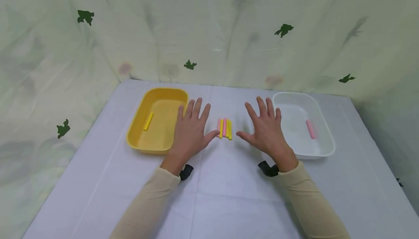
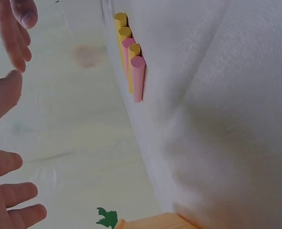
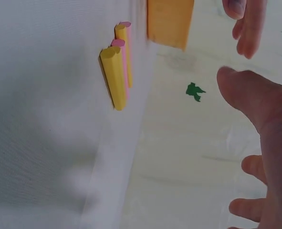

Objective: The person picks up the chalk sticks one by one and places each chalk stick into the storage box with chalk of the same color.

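Note:
My left hand [image 1: 191,133] hovers with fingers spread beside the right edge of the yellow tray [image 1: 165,122], holding nothing. My right hand [image 1: 266,131], fingers also spread, is raised near the left edge of the white tray [image 1: 294,135]. Between the two hands, a row of several pink and yellow chalk sticks [image 1: 224,128] lies side by side on the table; the wrist views show their blunt ends. One yellow stick [image 1: 148,121] rests inside the yellow tray. Inside the white tray lies one pink stick [image 1: 311,129].
A white cloth covers the table [image 1: 226,210]. Behind it hangs a pale curtain [image 1: 212,20] with green leaf-like shapes. Black straps [image 1: 269,168] sit around the wrists.

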The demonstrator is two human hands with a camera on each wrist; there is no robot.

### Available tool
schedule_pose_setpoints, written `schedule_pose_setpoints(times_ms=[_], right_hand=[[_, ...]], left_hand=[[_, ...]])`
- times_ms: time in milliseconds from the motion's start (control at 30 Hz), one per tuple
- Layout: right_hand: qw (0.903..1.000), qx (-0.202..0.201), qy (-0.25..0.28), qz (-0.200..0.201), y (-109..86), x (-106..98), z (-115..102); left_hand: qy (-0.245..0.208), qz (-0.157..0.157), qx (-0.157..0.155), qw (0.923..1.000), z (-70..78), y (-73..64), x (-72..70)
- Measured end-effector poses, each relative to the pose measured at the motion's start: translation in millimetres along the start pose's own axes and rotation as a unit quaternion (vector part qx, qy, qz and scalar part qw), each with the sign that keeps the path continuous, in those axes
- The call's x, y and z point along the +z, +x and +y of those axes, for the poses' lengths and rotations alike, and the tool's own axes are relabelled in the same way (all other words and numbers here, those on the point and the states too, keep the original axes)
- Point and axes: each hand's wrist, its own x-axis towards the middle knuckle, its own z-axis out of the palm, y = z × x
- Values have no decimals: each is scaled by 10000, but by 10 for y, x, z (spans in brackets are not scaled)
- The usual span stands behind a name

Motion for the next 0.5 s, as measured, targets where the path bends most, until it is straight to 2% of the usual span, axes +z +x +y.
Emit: schedule_pose_setpoints(times_ms=[167, 267, 367, 500], right_hand=[[9945, -347, 491, 857, -20, 11, 3], [9880, -484, 809, 1226, -20, 16, 10], [9851, -506, 1111, 1211, -13, 25, 9], [9839, -535, 1446, 902, -7, 19, -12]], left_hand=[[-305, 598, 413, 9969, -39, -66, -49], [-523, 709, 555, 9946, -69, -116, -88], [-788, 701, 619, 9925, -113, -159, -136], [-1184, 723, 627, 9883, -195, -213, -199]])
